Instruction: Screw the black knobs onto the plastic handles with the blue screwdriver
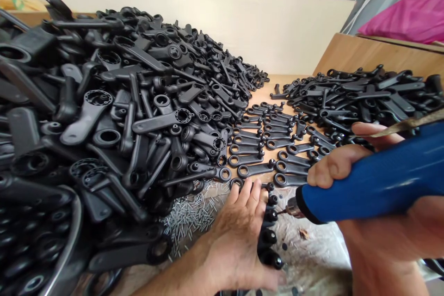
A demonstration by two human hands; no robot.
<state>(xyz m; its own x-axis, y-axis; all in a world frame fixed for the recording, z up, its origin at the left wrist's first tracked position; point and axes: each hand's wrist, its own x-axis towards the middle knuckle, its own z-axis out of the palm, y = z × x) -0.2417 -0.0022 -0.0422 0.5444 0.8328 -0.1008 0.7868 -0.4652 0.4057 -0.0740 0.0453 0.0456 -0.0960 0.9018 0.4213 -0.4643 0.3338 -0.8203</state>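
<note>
My right hand (381, 236) is wrapped round a blue power screwdriver (374, 173), which points left. The screwdriver's thin bit (282, 212) meets, or nearly meets, the knob end of a black crank handle (271, 214). Several such handles lie in a row, with their knobs facing right. Across that row rests my left hand (239, 236), its fingers stretched forward and its thumb out to the right; it covers most of the handles' bodies. Loose silver screws (189, 215) are scattered to the left of my left hand.
A tall heap of black crank handles (149, 101) fills the left side. Flat rows of handles (249, 148) lie ahead on the wooden tabletop (267, 90). Another pile (364, 95) stands at the right. A pale board (222, 18) closes off the back, and clear plastic film (312, 259) covers the front.
</note>
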